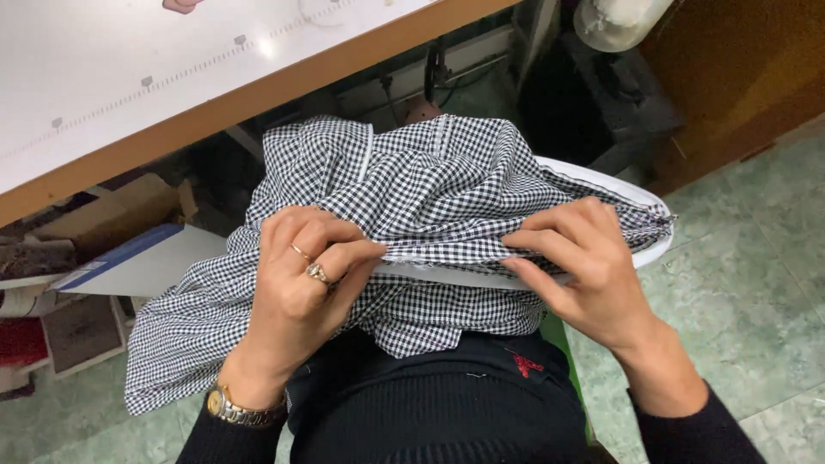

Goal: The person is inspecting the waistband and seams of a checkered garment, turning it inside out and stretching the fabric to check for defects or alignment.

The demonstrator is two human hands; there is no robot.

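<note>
Dark-sleeved left hand (pixel 301 275) and right hand (pixel 576 266) each pinch the white-edged seam of the checked gingham garment (pixel 412 189), grip tight, mid-fold on the lap below the bench (pixel 258 86).

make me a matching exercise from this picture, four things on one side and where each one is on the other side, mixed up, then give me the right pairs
Things:
1. wristwatch
2. rings
3. checked cloth
4. white tabletop

Places:
A. top left, above the lap
B. on the left hand's fingers
C. pinched by both the left hand and the right hand
D. on the left wrist

Pairs: 1-D, 2-B, 3-C, 4-A
</note>
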